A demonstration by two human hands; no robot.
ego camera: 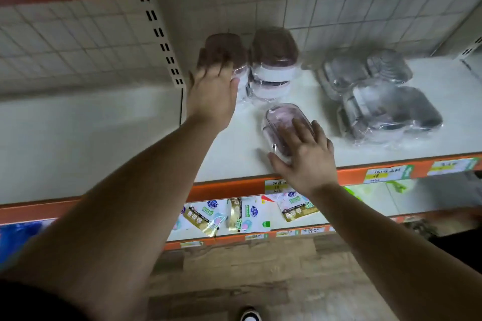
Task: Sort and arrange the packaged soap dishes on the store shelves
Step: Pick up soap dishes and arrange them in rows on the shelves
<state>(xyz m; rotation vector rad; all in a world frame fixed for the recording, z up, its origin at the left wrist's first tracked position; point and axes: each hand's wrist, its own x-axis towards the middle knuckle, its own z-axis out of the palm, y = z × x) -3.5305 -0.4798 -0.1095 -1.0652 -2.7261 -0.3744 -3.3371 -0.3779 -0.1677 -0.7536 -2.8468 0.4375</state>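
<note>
On the shelf [443,86], left hand [212,94] and right hand [305,156] lie flat on film-wrapped mauve soap dishes [280,114].

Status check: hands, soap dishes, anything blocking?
Left hand open, touching back brown dish. Right hand flat on pink dish near shelf front. Grey dishes lie right, apart; nothing blocking.

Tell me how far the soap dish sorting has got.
Looks done: purple dishes stacked at the back, grey dishes grouped to the right, though loosely. In hand: the left hand touches the left purple stack; the right hand lies flat on a lone pink dish near the shelf front. Left: that dish probably joins a stack, and the grey group likely needs straightening.
</note>
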